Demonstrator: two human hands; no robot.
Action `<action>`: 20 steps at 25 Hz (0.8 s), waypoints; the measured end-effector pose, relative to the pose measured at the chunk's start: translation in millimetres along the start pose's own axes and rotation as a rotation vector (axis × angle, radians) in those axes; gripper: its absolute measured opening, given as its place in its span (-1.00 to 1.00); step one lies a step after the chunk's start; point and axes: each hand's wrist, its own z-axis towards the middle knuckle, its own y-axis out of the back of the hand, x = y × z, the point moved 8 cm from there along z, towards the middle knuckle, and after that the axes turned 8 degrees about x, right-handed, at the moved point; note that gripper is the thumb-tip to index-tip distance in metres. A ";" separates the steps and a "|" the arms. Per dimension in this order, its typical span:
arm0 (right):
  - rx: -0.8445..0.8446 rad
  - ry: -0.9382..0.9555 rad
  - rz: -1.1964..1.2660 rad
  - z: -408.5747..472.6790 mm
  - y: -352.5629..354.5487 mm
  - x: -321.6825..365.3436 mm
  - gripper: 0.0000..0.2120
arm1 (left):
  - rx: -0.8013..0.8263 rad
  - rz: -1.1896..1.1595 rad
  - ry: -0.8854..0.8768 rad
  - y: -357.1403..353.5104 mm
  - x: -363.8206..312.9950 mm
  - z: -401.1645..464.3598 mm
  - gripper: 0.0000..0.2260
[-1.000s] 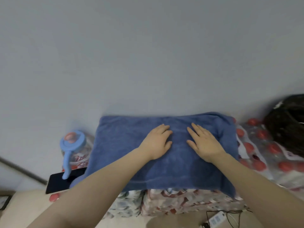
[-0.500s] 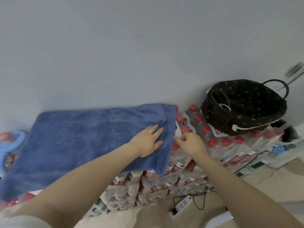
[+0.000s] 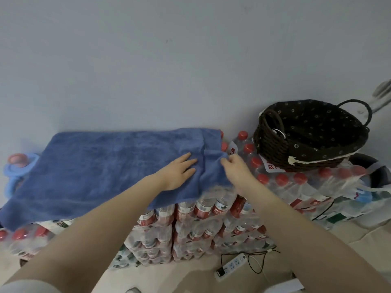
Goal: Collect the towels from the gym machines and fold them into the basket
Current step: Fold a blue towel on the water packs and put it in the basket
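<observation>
A blue towel point(image 3: 101, 166) lies spread flat on top of stacked packs of water bottles point(image 3: 190, 225). My left hand point(image 3: 179, 171) rests palm down on the towel near its right end, fingers apart. My right hand point(image 3: 234, 168) pinches the towel's right edge, which is lifted a little off the bottles. A dark woven basket point(image 3: 275, 151) with a dotted dark lining and two handles stands on the bottle packs to the right, apart from the towel.
A large water jug with a blue handle point(image 3: 14, 168) stands at the far left against the grey wall. A white power strip point(image 3: 231, 265) with a black cable lies on the floor below the packs. Red bottle caps point(image 3: 281, 178) fill the gap between towel and basket.
My view swung right and brought the basket in. Both hands slid from the towel's middle to its right end. My right hand now grips the right edge and lifts it slightly.
</observation>
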 end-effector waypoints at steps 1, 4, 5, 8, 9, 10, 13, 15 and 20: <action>-0.045 -0.033 0.085 0.3 11.5 -6.9 -0.87 | 0.001 0.033 0.015 -2.7 0.3 0.5 -0.54; -0.043 -0.095 0.061 -2.5 26.7 -20.9 -0.79 | -0.033 0.138 0.058 -7.7 -1.9 2.4 -0.52; -0.002 -0.111 0.076 -5.4 24.3 -22.1 -0.77 | -0.046 0.152 0.071 -8.1 -2.1 3.4 -0.52; 0.140 -0.070 0.234 -17.4 5.1 -4.6 -0.91 | -0.061 0.122 0.094 -8.7 -1.8 2.7 -0.53; 0.139 -0.004 0.253 -17.3 0.5 7.2 -0.94 | -0.079 0.096 0.087 -7.7 -1.8 -0.3 -0.54; 0.138 0.060 0.270 -17.5 -5.6 20.4 -0.84 | -0.115 0.070 0.074 -4.8 -1.2 -5.3 -0.55; 0.206 0.250 0.206 -23.1 -39.4 64.5 -0.60 | -0.271 0.052 0.068 14.1 14.2 -31.5 -0.60; 0.268 0.343 0.110 -28.3 -71.0 90.7 -0.59 | -0.349 0.078 0.101 29.3 37.6 -53.9 -0.61; 0.276 0.429 -0.013 -29.1 -161.5 149.7 -0.49 | -0.531 -0.018 0.291 63.8 132.8 -131.4 -0.58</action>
